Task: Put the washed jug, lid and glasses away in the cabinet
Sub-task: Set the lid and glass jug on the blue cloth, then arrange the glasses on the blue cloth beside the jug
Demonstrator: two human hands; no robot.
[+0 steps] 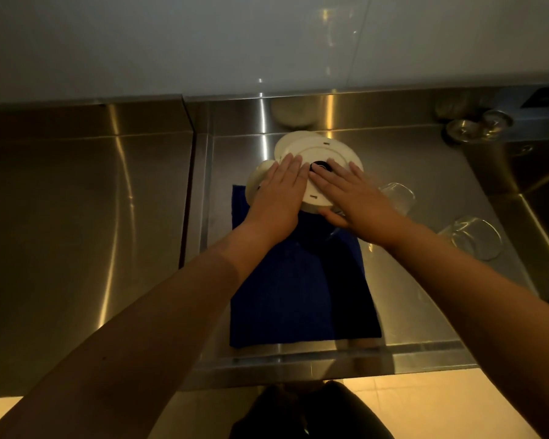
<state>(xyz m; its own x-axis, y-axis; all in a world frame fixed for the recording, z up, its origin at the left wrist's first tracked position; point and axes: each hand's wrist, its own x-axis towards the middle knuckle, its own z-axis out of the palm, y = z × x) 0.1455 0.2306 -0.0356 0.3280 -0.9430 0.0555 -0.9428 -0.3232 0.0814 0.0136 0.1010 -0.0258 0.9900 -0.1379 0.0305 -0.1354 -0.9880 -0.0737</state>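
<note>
**Hands flat on the jug lid**

Steel counter (409,172) carries everything here, with a raised back edge against the white wall. A dark blue cloth (298,296) lies from the middle of the counter to its front edge. At the cloth's far end stands the jug (332,234), only a sliver of clear glass showing under the hands, and on top of it sits the round white lid (317,147) with a black knob (320,167) at its middle.

Both hands lie on the lid, palms down. The left hand (278,191) has its fingers straight and close together, pressing the lid's left half. The right hand (352,194) has its fingers spread over the right half, fingertips beside the knob, thumb reaching along the lid's near rim.

Two clear glasses lie on the counter right of the cloth: one glass (396,196) just beside the right wrist, a second glass (473,237) nearer the counter's right edge. Small metal and glass pieces (476,126) stand in the far right corner; what they are I cannot tell.
</note>
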